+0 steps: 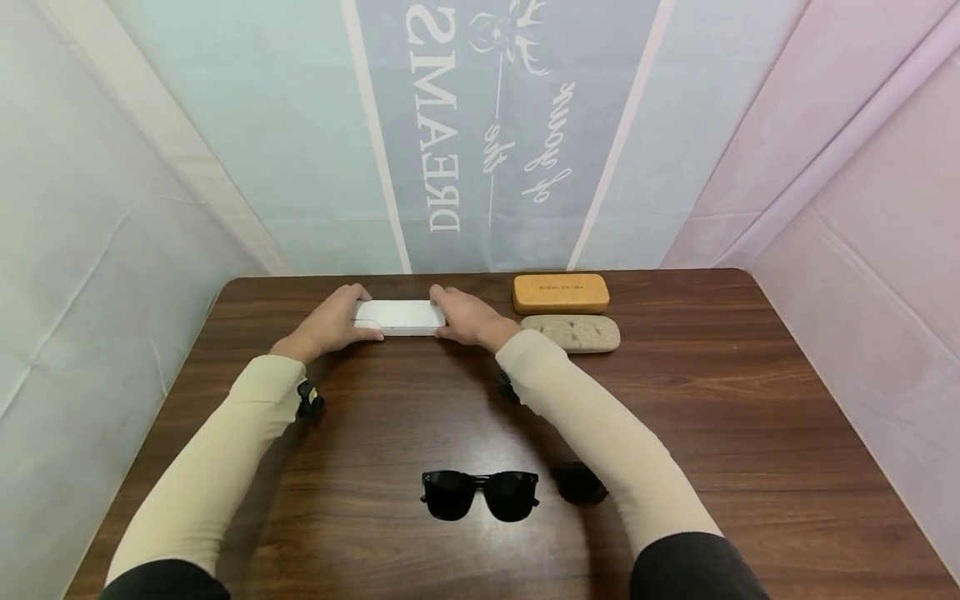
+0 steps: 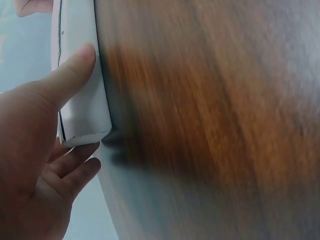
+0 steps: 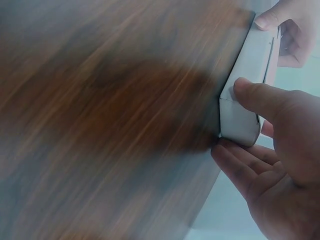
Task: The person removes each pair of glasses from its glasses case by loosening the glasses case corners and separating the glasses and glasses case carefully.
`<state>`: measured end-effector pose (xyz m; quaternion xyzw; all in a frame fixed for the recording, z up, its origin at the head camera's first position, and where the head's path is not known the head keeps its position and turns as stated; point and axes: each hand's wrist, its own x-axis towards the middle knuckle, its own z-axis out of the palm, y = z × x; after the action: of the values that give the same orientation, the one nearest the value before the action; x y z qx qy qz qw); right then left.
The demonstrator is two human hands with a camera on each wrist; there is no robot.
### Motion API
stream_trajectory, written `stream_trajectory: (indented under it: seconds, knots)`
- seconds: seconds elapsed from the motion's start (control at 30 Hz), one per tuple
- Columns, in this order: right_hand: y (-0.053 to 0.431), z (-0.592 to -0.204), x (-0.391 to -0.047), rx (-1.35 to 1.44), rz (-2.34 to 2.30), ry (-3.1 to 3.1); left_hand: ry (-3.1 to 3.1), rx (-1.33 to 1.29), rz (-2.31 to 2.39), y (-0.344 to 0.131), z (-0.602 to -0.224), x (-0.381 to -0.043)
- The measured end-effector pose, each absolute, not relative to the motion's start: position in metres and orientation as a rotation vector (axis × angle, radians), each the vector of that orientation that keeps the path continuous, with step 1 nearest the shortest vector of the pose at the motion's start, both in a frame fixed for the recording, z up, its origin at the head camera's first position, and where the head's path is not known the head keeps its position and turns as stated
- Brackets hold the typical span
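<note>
A long white glasses case (image 1: 402,317) lies near the far edge of the table, a seam running along its side. At its left end my left hand (image 1: 334,322) grips it, thumb across the front face and fingers around the end and back, as the left wrist view shows. The opposite end is held by my right hand (image 1: 467,317); in the right wrist view its thumb (image 3: 262,97) presses the front face while the fingers reach behind and under the end. The lid appears closed.
A mustard-yellow glasses case (image 1: 561,294) and a beige fabric one (image 1: 581,333) lie right of my right hand. Black sunglasses (image 1: 480,495) lie nearer me. Another dark pair (image 1: 580,483) is partly covered by my right sleeve. A printed cloth (image 1: 300,167) hangs behind the table (image 1: 697,417).
</note>
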<state>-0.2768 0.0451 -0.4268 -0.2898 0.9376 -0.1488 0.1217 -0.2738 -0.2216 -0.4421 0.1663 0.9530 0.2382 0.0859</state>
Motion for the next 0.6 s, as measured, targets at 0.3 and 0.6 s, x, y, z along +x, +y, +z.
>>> stream_trajectory:
  seconds: [0.3, 0.6]
  knots:
    - [0.058, -0.422, -0.27, -0.903, -0.364, 2.709, 2.863, 0.598, 0.706, -0.214, -0.447, -0.269]
    - [0.076, -0.419, -0.262, -0.933, -0.331, 2.683, 2.846, 0.623, 0.685, -0.198, -0.443, -0.256]
